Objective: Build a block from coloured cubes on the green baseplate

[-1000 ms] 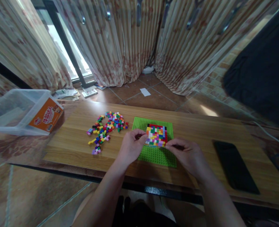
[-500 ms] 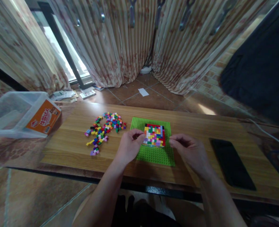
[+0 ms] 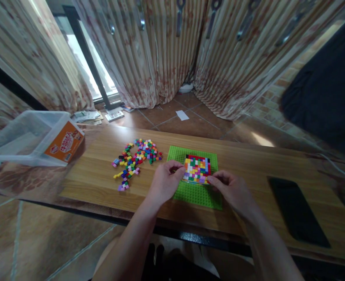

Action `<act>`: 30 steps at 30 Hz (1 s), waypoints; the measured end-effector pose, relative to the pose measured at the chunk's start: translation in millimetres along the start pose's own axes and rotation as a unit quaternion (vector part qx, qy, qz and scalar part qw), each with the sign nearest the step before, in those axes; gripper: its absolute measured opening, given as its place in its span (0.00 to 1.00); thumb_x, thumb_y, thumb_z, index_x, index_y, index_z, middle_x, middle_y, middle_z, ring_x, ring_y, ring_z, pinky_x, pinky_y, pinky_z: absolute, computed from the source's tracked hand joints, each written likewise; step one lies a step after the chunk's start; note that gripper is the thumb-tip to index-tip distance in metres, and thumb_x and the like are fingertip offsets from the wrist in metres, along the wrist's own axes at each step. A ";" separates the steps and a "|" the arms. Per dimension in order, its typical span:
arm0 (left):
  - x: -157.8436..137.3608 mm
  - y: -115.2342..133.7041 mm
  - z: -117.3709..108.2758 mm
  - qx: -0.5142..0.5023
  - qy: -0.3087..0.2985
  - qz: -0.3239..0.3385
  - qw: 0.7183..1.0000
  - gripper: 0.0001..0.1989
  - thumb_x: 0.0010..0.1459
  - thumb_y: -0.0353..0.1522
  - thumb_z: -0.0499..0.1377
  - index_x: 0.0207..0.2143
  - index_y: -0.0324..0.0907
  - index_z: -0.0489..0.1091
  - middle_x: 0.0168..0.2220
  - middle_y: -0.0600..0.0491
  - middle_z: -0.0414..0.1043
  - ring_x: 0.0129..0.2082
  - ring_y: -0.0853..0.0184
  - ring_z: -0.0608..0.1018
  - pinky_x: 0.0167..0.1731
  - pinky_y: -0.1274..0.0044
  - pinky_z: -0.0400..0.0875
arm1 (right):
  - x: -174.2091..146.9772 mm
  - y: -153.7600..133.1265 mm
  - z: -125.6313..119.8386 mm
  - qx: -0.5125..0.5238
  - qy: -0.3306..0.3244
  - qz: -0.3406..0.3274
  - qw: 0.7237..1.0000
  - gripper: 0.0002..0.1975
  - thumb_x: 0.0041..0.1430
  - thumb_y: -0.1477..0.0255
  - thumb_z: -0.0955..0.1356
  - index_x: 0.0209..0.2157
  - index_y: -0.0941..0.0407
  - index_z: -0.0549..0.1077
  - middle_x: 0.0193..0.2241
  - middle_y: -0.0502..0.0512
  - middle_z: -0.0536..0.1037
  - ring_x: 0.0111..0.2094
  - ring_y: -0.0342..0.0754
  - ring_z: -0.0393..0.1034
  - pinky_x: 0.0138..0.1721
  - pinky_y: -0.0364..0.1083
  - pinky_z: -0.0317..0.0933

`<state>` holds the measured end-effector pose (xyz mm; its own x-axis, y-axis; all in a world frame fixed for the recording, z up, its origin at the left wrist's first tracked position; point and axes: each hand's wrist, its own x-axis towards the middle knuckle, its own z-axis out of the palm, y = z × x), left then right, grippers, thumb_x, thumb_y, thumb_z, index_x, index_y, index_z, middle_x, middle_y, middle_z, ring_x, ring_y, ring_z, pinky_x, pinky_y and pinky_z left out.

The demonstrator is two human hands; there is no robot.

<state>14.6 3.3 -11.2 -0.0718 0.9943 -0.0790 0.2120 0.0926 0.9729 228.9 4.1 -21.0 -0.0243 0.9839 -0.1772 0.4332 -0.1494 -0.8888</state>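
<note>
A square block of many-coloured toy building bricks [image 3: 196,167] sits on the green studded baseplate [image 3: 200,196], its back and right edges mostly red. At the block's left side, my left hand [image 3: 164,181] is closed, thumb and forefinger pinched against the edge. My right hand [image 3: 233,191] is closed too, its thumb and fingertips on the front right corner of the block. The fingers cover parts of both sides, and any loose brick between them is too small to make out.
Loose coloured bricks [image 3: 137,156] are scattered on the wooden table [image 3: 96,175] to the left. Beyond them stands a clear plastic bin [image 3: 29,134] with an orange label. A black phone-like slab [image 3: 298,212] lies on the right. Curtains [image 3: 166,66] hang behind the table.
My right hand has come inward from beside the block and now touches its front right corner. My left hand stays at the left edge. The whole view has shifted slightly.
</note>
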 end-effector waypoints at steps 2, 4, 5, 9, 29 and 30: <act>0.0 1.7 0.5 0.000 0.000 0.001 1.000 0.08 0.55 0.32 0.59 0.28 0.37 0.74 0.23 0.56 0.71 0.23 0.73 0.69 0.25 0.81 0.62 | -0.7 -0.8 0.4 -0.001 -0.001 -0.006 1.000 0.19 0.50 0.53 0.71 0.28 0.56 0.74 0.22 0.51 0.76 0.24 0.45 0.68 0.27 0.44 0.60; 0.3 2.7 1.2 0.000 -0.001 0.006 1.000 0.08 0.55 0.32 0.58 0.27 0.37 0.74 0.23 0.56 0.71 0.23 0.73 0.69 0.25 0.81 0.62 | -1.4 -1.8 1.0 -0.011 -0.002 -0.010 1.000 0.19 0.51 0.53 0.71 0.28 0.56 0.74 0.22 0.51 0.76 0.24 0.45 0.68 0.27 0.44 0.60; 0.5 2.9 1.5 0.000 -0.002 0.008 1.000 0.08 0.55 0.32 0.58 0.27 0.38 0.74 0.23 0.56 0.71 0.23 0.73 0.69 0.25 0.81 0.62 | -1.7 -2.3 1.3 -0.018 -0.003 -0.013 1.000 0.19 0.51 0.53 0.71 0.27 0.56 0.74 0.22 0.51 0.75 0.24 0.46 0.68 0.27 0.45 0.60; 0.7 2.8 1.2 0.004 -0.001 0.003 1.000 0.08 0.55 0.32 0.58 0.28 0.38 0.74 0.23 0.56 0.71 0.23 0.73 0.69 0.25 0.81 0.62 | -2.4 -3.7 2.0 -0.047 -0.001 -0.012 0.999 0.19 0.52 0.53 0.69 0.26 0.55 0.74 0.21 0.51 0.75 0.24 0.47 0.68 0.27 0.45 0.60; 2.6 2.5 -69.7 0.456 0.110 -0.111 0.876 0.10 0.56 0.26 0.55 0.33 0.43 0.76 0.36 0.47 0.79 0.40 0.59 0.79 0.37 0.73 0.67 | 3.9 1.7 -1.2 -0.145 0.055 -0.021 0.988 0.24 0.58 0.48 0.63 0.31 0.53 0.78 0.26 0.55 0.82 0.28 0.56 0.77 0.29 0.50 0.66; 3.2 2.2 -71.9 0.463 0.115 -0.111 0.872 0.10 0.56 0.27 0.55 0.34 0.43 0.76 0.36 0.46 0.79 0.40 0.58 0.79 0.38 0.73 0.67 | 4.1 1.4 -0.7 -0.148 0.057 -0.027 0.987 0.24 0.58 0.48 0.63 0.31 0.52 0.78 0.26 0.55 0.82 0.28 0.56 0.77 0.29 0.50 0.65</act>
<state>-55.2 2.9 6.4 -0.3826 0.9191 -0.0939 0.8558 0.3908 0.3389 230.1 8.1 -22.6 0.0404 0.9968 -0.0690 0.6790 -0.0780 -0.7299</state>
